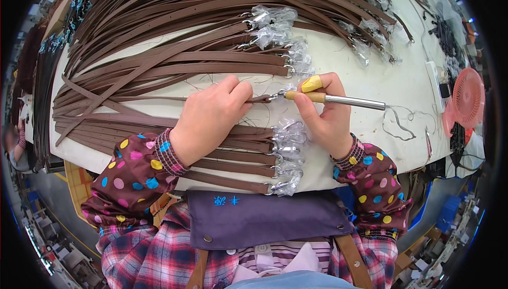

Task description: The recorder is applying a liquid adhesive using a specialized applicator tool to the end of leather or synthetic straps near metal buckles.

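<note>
My left hand [216, 114] pinches a narrow brown strap [260, 99] close to its metal-fitted end. A metal clasp [279, 94] on that end sits between my hands, partly hidden by clear plastic wrap. My right hand [327, 110] holds a pen-like tool [353, 101] with a wooden handle and a metal shaft. The shaft points right, and the handle end is at the clasp. Yellow tape [312, 84] wraps one right finger. Below my left hand lies a row of brown straps [238, 156], their plastic-wrapped clasps [289, 146] facing right.
Many punched brown straps [178, 5] are heaped across the far side of the white table [369, 138]. A pink fan [467, 98] and a white power strip [434, 84] stand at right, near small scissors or snips [428, 142]. A grey cord [397, 132] lies loosely there. Another person [16, 144] is at far left.
</note>
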### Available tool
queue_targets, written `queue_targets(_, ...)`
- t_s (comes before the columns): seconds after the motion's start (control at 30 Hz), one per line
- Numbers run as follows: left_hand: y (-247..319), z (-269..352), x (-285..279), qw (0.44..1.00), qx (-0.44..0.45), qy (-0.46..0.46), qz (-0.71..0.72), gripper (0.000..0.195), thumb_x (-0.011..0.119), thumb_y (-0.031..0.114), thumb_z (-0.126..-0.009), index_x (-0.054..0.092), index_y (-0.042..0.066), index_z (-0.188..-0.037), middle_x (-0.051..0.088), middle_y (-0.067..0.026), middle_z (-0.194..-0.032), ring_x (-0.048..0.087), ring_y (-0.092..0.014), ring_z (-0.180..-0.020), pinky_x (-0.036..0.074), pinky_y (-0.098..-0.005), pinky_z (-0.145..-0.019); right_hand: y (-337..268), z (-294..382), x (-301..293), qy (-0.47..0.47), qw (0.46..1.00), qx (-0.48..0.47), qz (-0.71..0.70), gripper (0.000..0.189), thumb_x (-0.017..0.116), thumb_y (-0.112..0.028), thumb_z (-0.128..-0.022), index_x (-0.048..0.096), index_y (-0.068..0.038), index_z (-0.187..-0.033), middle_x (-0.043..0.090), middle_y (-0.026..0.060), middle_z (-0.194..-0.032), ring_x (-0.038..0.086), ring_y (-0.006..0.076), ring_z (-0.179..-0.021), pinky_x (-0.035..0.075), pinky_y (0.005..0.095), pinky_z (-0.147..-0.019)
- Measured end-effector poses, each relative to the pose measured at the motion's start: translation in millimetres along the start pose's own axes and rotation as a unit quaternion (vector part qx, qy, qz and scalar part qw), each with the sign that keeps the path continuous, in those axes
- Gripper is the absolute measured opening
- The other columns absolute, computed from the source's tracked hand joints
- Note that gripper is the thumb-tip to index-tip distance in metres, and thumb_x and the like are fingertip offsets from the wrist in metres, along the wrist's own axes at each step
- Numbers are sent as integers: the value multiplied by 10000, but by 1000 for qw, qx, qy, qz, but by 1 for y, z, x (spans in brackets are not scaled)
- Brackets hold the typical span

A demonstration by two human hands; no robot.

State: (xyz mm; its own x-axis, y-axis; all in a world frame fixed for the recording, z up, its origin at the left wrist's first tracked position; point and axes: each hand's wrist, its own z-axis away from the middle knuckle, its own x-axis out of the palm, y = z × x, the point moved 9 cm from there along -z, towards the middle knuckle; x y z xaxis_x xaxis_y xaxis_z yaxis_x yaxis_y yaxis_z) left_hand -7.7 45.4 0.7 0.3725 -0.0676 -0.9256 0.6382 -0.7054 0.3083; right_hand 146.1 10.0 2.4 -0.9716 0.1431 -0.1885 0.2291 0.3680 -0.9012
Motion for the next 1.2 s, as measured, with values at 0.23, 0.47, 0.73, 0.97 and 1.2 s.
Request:
queue_targets(0.23, -8, -6, 13, 977, -32, -72, 198, 163, 684, 148, -794, 570, 68, -881, 593, -63, -785, 615, -260, -717, 487, -365, -607, 7, -2, 6, -37, 999, 36, 0, 191, 657, -108, -865, 514, -5, -939, 560, 39, -807, 555, 86, -733, 443, 223, -655)
queue_targets(0.47, 1, -24, 18, 949, -31, -117, 292, 145, 690, 85, -765, 595, 35, -863, 604, -86, -750, 600, -251, -689, 477, -353, -618, 12, -1, 0, -14, 996, 71, -49, 180, 644, -100, -868, 503, -5, -928, 580, 46, -820, 593, 97, -767, 450, 232, -667)
queue_targets(0.73, -3, -25, 26, 934, -36, -141, 326, 143, 686, 69, -774, 588, 20, -867, 594, -86, -712, 596, -222, -674, 475, -332, -604, 12, 0, 2, -19, 995, 80, -63, 175, 644, -95, -861, 503, -10, -920, 566, 34, -806, 567, 88, -758, 440, 230, -663)
queue_targets(0.97, -26, -9, 41, 842, -200, -182, 468, 176, 673, 58, -814, 549, -8, -920, 594, -87, -751, 588, -159, -657, 482, -287, -591, 11, -3, 17, -87, 994, 51, 30, 181, 664, -77, -809, 511, -21, -889, 552, 50, -777, 535, 114, -718, 414, 255, -623)
queue_targets(1.2, -2, -15, 13, 947, 1, -97, 308, 169, 686, 38, -797, 564, 4, -909, 557, -57, -836, 557, -119, -636, 473, -255, -564, 19, 0, 17, -67, 996, 65, 5, 186, 663, -72, -801, 504, -17, -881, 537, 50, -766, 537, 118, -674, 414, 255, -599)
